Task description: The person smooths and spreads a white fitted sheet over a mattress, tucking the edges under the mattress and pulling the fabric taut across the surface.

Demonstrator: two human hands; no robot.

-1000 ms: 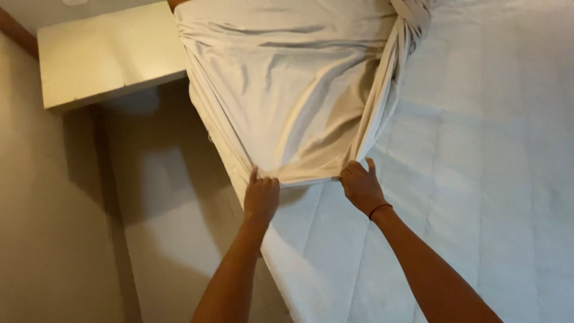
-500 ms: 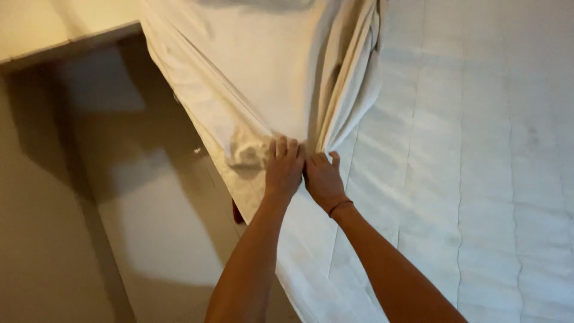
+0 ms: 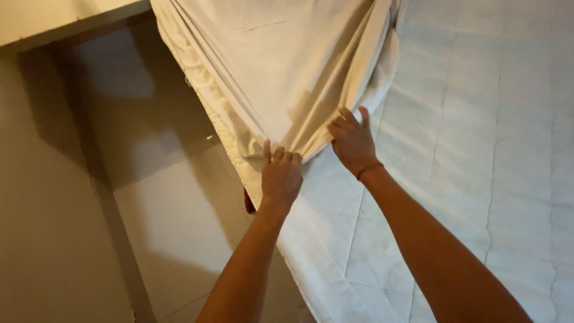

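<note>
Both hands are on the cream sheet (image 3: pixel 281 72) at the near edge of the quilted mattress (image 3: pixel 478 179). The left hand (image 3: pixel 281 176) has its grip closed on the hem, fingers curled over the gathered edge right at the mattress side, which keeps the fabric taut. The right hand (image 3: pixel 353 140) pinches the same hem just beside it, though how firmly is hard to tell from here. The sheet fans upward in tight pleats. No containers in view; tiled floor (image 3: pixel 167 209) lies below.

sheet (image 3: pixel 281 72): cream, plain | mattress (image 3: pixel 478 179): white, quilted squares
</note>
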